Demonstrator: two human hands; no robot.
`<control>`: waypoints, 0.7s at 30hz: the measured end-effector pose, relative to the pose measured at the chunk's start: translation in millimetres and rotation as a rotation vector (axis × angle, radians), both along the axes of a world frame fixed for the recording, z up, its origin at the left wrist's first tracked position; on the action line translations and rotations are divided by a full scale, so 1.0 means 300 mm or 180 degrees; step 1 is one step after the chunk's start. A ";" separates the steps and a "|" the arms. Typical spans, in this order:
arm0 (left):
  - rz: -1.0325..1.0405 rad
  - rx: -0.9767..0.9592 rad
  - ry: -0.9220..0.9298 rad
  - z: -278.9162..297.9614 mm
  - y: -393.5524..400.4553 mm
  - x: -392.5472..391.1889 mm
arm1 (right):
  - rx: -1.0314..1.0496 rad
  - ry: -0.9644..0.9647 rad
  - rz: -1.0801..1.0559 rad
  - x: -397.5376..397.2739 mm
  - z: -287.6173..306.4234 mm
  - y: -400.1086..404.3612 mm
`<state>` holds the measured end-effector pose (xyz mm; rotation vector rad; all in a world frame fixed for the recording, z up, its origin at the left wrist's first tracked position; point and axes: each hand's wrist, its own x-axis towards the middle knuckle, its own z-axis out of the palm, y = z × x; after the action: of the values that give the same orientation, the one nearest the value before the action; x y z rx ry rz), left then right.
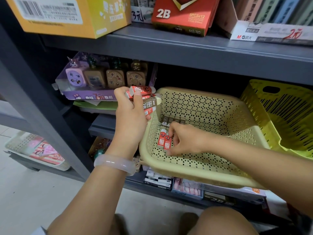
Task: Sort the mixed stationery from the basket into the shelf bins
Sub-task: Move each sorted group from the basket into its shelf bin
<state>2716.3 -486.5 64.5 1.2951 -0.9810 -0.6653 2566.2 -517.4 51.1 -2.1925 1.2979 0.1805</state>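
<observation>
- Grey metal shelving [186, 51] filled the view, with pale floor [33, 192] at lower left; person crouched in front of it, knee at bottom edge.
- Top shelf held a yellow carton [71, 16] with a barcode label, a red box [183, 14] printed "2B" and "5PCSx12", and a white tray [264, 33] marked "M&G" with a red handwritten price.
- Middle shelf, left: purple display tray [94, 78] of cube-shaped sharpeners, one lilac, the rest tan; Chinese text on its front lip, not fully legible.
- Middle shelf, centre: beige perforated basket [211, 107] jutted out over the shelf edge, tilted toward the camera. Yellow-green slotted basket [279, 116] sat just beside it on the right.
- Inside the beige basket: row of brown erasers [172, 120] marked "2B" at the back, two red-sleeved erasers [163, 139] side by side in front, also "2B".
- Left hand [130, 116], pale bangle [115, 164] on the wrist, was raised at the basket's left rim; fingers curled round a bunch of erasers [144, 97], red-sleeved and brown mixed, one showing "2B".
- Right hand [184, 139] was down in the basket; fingers curled, with fingertip and thumb at the ends of the nearer red eraser, touching it. Could not tell if it was lifted clear.
- Lower shelf under the basket: black-and-white box [157, 181] marked "4B", pink eraser packs [188, 189], dark box reading "2B".
- Far left, low: white mesh tray [33, 150] with pink striped items.
</observation>
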 end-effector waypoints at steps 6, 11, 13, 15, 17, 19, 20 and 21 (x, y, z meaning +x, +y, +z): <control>-0.0048 -0.0010 0.0044 0.005 0.005 -0.003 | -0.0330 -0.0119 0.0117 0.001 -0.036 -0.011; -0.0067 0.0002 0.0025 0.009 0.010 -0.002 | -0.0421 -0.0192 0.0147 -0.006 -0.031 -0.015; -0.0068 0.0009 0.0066 0.010 0.011 -0.004 | -0.0356 -0.0755 -0.0149 -0.004 -0.005 -0.019; -0.0072 0.0001 0.0106 0.011 0.011 -0.007 | 0.0205 -0.1955 -0.0790 0.013 0.037 -0.018; -0.0093 0.0013 0.0073 0.012 0.012 -0.010 | 0.0689 -0.2968 -0.1206 0.034 0.070 -0.018; -0.0103 0.0012 0.0036 0.012 0.011 -0.012 | 0.0721 -0.3424 -0.1366 0.055 0.087 -0.014; -0.0106 0.0003 0.0014 0.011 0.012 -0.013 | 0.0711 -0.3549 -0.1441 0.065 0.091 -0.010; -0.0111 -0.0010 -0.0025 0.011 0.013 -0.013 | 0.0717 -0.3637 -0.1522 0.074 0.095 -0.006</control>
<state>2712.4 -482.7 67.8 1.2811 -1.0128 -0.6856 2588.2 -519.1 79.5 -1.3030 0.9639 -0.9238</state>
